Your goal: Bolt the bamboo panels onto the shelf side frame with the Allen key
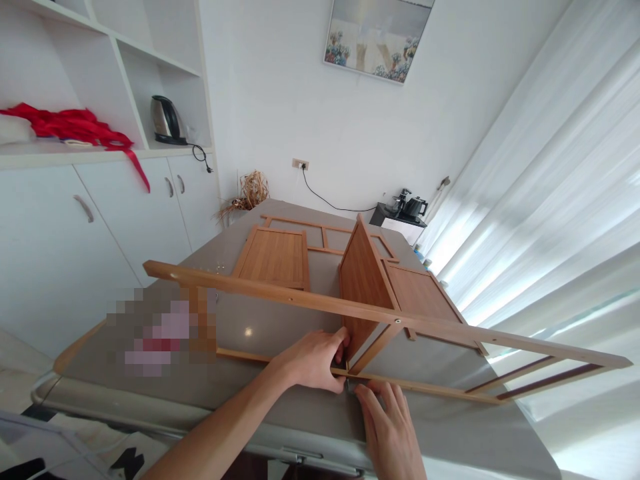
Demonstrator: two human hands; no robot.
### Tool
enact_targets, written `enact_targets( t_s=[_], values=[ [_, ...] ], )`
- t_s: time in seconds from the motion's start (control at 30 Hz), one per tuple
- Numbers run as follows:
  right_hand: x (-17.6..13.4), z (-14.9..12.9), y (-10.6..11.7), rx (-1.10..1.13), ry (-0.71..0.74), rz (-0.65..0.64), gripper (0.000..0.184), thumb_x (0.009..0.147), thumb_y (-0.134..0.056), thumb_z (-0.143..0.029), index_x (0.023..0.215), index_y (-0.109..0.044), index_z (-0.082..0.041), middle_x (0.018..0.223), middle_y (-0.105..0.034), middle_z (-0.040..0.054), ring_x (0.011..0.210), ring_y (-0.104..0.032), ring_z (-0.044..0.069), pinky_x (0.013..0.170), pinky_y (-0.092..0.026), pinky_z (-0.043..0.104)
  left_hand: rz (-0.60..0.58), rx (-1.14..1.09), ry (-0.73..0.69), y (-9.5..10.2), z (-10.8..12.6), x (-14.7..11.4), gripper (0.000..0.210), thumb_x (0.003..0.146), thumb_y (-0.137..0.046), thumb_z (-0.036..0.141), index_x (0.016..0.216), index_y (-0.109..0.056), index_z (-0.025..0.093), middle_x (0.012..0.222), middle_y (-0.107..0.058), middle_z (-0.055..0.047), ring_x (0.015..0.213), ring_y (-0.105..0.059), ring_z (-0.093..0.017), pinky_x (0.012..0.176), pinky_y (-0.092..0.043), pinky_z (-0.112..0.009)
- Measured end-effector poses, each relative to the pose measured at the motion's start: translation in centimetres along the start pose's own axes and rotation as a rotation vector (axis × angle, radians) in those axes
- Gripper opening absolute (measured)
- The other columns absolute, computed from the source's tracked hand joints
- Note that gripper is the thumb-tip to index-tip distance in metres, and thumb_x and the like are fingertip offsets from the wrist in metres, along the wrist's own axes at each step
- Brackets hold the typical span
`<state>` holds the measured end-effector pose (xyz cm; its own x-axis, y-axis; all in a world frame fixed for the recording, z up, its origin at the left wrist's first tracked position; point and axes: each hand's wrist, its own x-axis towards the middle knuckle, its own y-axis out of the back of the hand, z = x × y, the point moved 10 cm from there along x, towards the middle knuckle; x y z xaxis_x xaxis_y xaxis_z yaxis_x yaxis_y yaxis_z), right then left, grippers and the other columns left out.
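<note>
A wooden side frame (280, 292) stands on its long edge across the table, with two long rails joined by short crosspieces. A brown wooden panel (365, 277) stands upright and meets the frame near its middle. My left hand (315, 357) is closed around the lower rail (425, 387) and the panel's bottom corner, its thumb on the near side. Just right of it, my right hand (390, 420) has its fingers curled close to the joint. A small metal piece (348, 383), perhaps a screw, shows at the rail there; what the right fingertips hold is unclear.
Flat on the grey table (250, 400) lie a left panel (275, 257), a right panel (425, 290) and a ladder-like frame (325, 237) behind. A pixelated patch (160, 337) covers the table's left. Shelves with a kettle (167, 120) stand left; curtains (575, 200) hang right.
</note>
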<state>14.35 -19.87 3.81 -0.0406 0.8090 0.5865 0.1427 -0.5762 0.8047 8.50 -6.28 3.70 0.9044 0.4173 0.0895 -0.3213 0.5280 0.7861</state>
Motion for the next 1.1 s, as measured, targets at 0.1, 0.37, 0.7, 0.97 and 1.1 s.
enact_targets(
  t_s=[0.1, 0.37, 0.7, 0.97, 1.1],
  values=[
    [0.0, -0.3, 0.1, -0.035, 0.020, 0.012, 0.023, 0.099, -0.044, -0.012, 0.109, -0.062, -0.024, 0.098, -0.061, 0.0073, 0.087, -0.059, 0.021, 0.073, -0.049, 0.033, -0.003, 0.001, 0.003, 0.0, 0.0, 0.0, 0.044, 0.063, -0.071, 0.036, 0.096, -0.044, 0.025, 0.087, -0.069, 0.002, 0.076, -0.064, -0.022, 0.065, -0.041, -0.029],
    [-0.1, -0.6, 0.1, -0.084, 0.058, 0.000, 0.030, 0.097, -0.042, -0.010, 0.112, -0.063, -0.024, 0.101, -0.060, 0.0078, 0.089, -0.059, 0.021, 0.073, -0.050, 0.032, -0.021, 0.000, 0.013, -0.1, 0.1, 0.0, 0.045, 0.063, -0.072, 0.035, 0.097, -0.045, 0.025, 0.089, -0.070, 0.001, 0.077, -0.065, -0.023, 0.066, -0.043, -0.030],
    [-0.3, -0.5, 0.1, -0.096, 0.047, -0.007, 0.027, 0.098, -0.042, -0.012, 0.109, -0.064, -0.024, 0.100, -0.061, 0.0078, 0.088, -0.059, 0.021, 0.072, -0.050, 0.033, -0.022, 0.015, 0.025, -0.1, 0.0, 0.0, 0.044, 0.064, -0.072, 0.036, 0.097, -0.043, 0.025, 0.090, -0.069, 0.001, 0.080, -0.066, -0.023, 0.067, -0.043, -0.029],
    [0.4, -1.5, 0.7, -0.124, 0.074, -0.006, 0.030, 0.094, -0.042, -0.008, 0.109, -0.064, -0.022, 0.102, -0.062, 0.0090, 0.090, -0.059, 0.023, 0.073, -0.050, 0.034, -0.021, 0.018, 0.012, 0.0, 0.2, 0.0, 0.044, 0.065, -0.071, 0.036, 0.096, -0.042, 0.025, 0.090, -0.069, 0.001, 0.080, -0.067, -0.023, 0.067, -0.044, -0.030],
    [0.9, -2.0, 0.8, -0.166, 0.088, -0.012, 0.031, 0.093, -0.042, -0.007, 0.110, -0.064, -0.022, 0.105, -0.063, 0.0105, 0.093, -0.058, 0.025, 0.075, -0.049, 0.037, -0.022, 0.016, 0.008, 0.0, 0.2, -0.1, 0.045, 0.066, -0.072, 0.038, 0.097, -0.042, 0.025, 0.091, -0.070, 0.001, 0.080, -0.067, -0.023, 0.067, -0.044, -0.029]
  ],
)
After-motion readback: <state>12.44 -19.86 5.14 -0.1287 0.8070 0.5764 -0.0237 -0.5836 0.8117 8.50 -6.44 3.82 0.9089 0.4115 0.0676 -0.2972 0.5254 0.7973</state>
